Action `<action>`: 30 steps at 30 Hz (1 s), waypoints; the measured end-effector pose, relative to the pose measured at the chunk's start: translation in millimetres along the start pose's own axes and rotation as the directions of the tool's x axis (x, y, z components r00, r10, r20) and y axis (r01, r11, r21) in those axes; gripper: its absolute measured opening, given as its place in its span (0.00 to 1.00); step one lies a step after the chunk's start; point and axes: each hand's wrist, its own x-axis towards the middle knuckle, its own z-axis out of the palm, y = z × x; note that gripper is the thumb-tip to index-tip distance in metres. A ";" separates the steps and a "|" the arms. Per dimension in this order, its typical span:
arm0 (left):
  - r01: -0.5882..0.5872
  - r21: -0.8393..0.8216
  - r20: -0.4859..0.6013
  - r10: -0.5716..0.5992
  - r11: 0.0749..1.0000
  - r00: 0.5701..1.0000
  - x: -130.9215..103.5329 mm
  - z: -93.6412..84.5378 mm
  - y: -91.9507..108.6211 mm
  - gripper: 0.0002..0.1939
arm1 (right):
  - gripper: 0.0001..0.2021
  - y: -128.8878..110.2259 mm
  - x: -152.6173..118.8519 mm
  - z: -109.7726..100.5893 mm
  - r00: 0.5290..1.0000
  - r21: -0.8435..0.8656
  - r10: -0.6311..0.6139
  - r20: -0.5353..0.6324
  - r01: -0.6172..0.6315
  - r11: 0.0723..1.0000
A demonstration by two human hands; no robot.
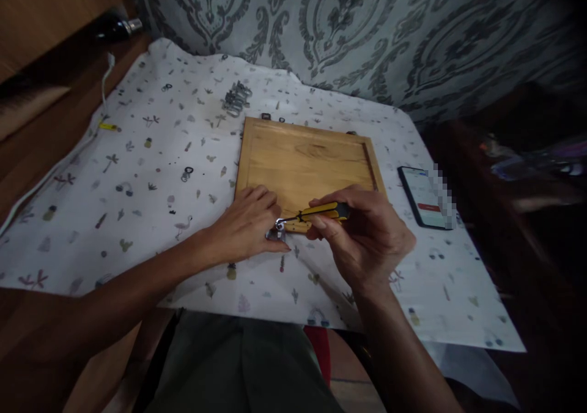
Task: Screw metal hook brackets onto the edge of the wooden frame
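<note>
A yellow and black screwdriver (323, 212) is gripped in my right hand (362, 232), its shaft pointing left. The tip meets a small shiny metal fitting (277, 232), which looks like a hinge, at the near left corner of a wooden panel (312, 162). My left hand (243, 223) steadies that fitting, thumb below it and bent fingers over the panel's corner. The panel lies flat, with a raised frame around a recessed middle. My fingers partly hide the fitting, and I cannot make out a screw head.
A patterned white cloth (128, 223) covers the table. Behind the panel lies a cluster of grey metal pieces (237, 99). A phone (424, 196) rests to the right. On the left are a white cable (55, 162), a small yellow object (109, 126) and a dark bottle-like object (114, 29).
</note>
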 end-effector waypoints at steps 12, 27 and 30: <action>-0.024 -0.003 -0.024 0.024 1.000 0.999 0.1 2.2 -2.8 0.24 | 0.12 -8.3 9.8 -3.6 0.980 0.164 0.198 0.034 -0.200 0.966; 0.054 -0.012 0.057 -0.053 0.998 0.997 3.5 -6.4 5.5 0.26 | 0.13 -7.9 9.1 -10.7 0.983 0.147 0.147 0.107 -0.162 0.976; 0.028 -0.006 0.022 -0.028 1.000 0.999 2.4 -3.9 3.3 0.25 | 0.11 -8.8 10.3 -10.5 0.981 0.147 0.161 0.105 -0.175 0.974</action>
